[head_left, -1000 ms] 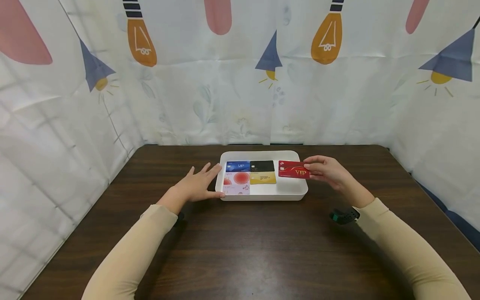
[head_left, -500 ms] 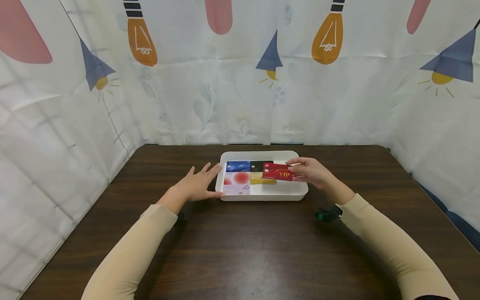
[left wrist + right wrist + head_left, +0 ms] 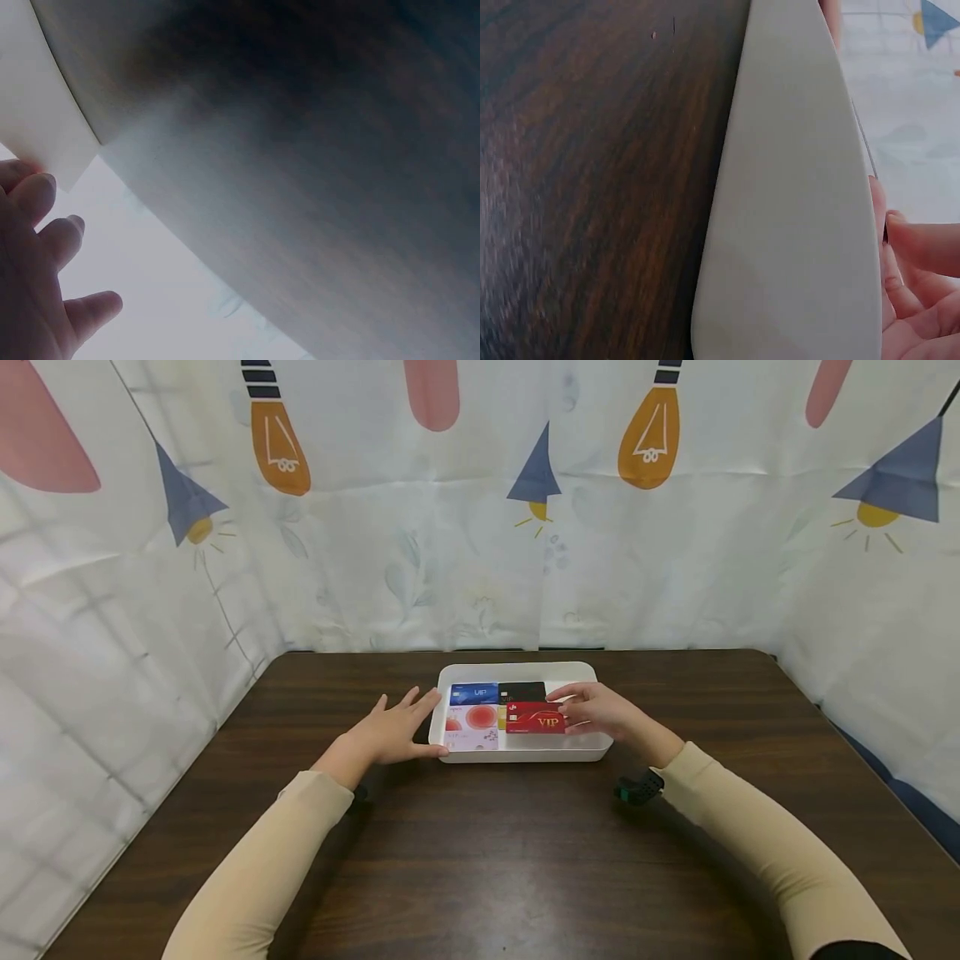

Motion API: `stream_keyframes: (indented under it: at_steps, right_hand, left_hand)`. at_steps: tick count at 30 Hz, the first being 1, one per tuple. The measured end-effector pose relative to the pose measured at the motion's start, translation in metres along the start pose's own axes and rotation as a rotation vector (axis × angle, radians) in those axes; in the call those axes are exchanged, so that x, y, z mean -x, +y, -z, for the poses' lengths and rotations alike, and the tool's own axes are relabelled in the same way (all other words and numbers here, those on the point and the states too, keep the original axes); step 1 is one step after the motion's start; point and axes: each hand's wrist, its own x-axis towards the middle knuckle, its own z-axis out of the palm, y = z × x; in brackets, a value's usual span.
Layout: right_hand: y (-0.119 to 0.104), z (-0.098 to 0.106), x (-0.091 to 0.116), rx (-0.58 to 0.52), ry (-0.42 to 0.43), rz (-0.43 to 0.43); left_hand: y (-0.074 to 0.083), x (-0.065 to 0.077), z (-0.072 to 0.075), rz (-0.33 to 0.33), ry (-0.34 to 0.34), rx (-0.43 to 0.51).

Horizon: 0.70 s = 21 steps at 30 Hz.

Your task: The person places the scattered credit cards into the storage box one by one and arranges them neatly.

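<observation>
My right hand (image 3: 600, 712) pinches a red VIP card (image 3: 536, 717) by its right end, low over the white tray (image 3: 592, 744). In the head view the red card overlaps most of a gold card (image 3: 502, 718) and the lower edge of a black card (image 3: 522, 692). Left of these lie a blue VIP card (image 3: 474, 693), a card with red circles (image 3: 471, 718) and a pale lilac card (image 3: 472, 740). My left hand (image 3: 386, 731) has its fingers spread, thumb and fingertips at the tray's left rim. In the right wrist view the tray wall (image 3: 795, 195) hides the cards.
The tray stands on a dark wooden table (image 3: 480, 843) near its far edge. A printed white curtain (image 3: 465, 552) hangs behind and along the sides. A dark wrist strap (image 3: 640, 787) is on the right wrist.
My right hand has carried the red card leftward from the tray's right side, then a little toward me, so it now covers much of the gold card. The left hand stays put.
</observation>
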Motion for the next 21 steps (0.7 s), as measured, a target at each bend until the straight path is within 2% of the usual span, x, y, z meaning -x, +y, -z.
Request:
stream_keyframes:
  at_steps: [9, 21]
  right_hand:
    - [0.001, -0.011, -0.005, 0.041, -0.034, -0.041]
    - [0.003, -0.019, -0.007, 0.157, -0.074, -0.038]
  left_hand:
    - [0.000, 0.001, 0.001, 0.000, -0.005, 0.000]
    - [-0.001, 0.000, 0.000, 0.000, 0.000, 0.000]
